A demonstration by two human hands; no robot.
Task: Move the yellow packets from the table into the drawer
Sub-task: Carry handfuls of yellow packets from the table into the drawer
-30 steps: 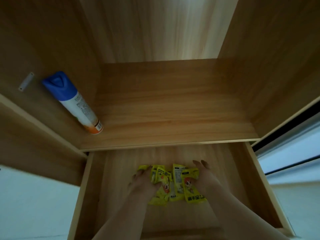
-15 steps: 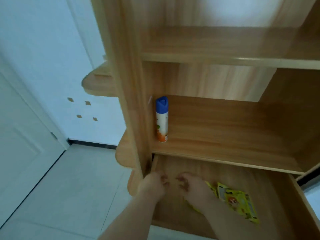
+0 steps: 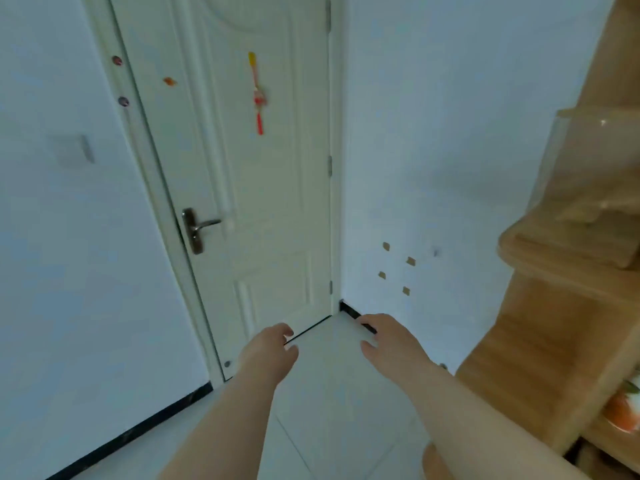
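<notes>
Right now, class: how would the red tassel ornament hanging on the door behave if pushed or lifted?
Thin and hanging straight down the door from its top, the tassel ornament would probably swing, not resist. It looks like cord and thread, so likely very light. Lifted midway, it would probably droop limply.

Pale tiled floor (image 3: 346, 393) running to the corner under the closed white panelled door (image 3: 242, 202), edged by a black skirting strip (image 3: 131, 434) along the left wall. Light wooden shelving unit (image 3: 540, 341) standing on it at right, rounded shelf edges stepping outward. Something orange and white (image 3: 623, 414) sitting on a low shelf, too blurred to identify. Nothing lying loose on the tiles in sight.
</notes>
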